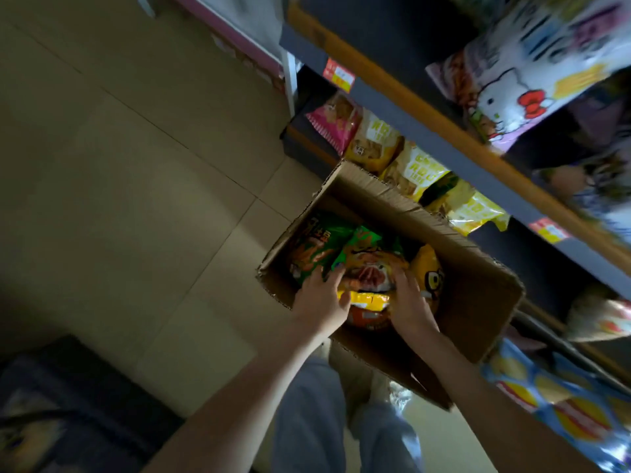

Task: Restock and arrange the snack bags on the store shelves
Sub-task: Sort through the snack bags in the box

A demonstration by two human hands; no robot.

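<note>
Facing store shelves (444, 151) along the right, tiled floor (136, 182) to the left. Reaching into open cardboard box (478, 302) on that floor, just beside the lowest shelf. Gripping 1 orange snack bag (370, 278) at the box's near end, long axis roughly near-to-far, between 2 hands equally close: left hand (319, 302) curled on its left edge, right hand (411, 302) on its right.

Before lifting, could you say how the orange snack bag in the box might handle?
The orange snack bag, held between left hand and right hand, looks puffy, so probably light. Its glossy film seems slippery and floppy.
</note>
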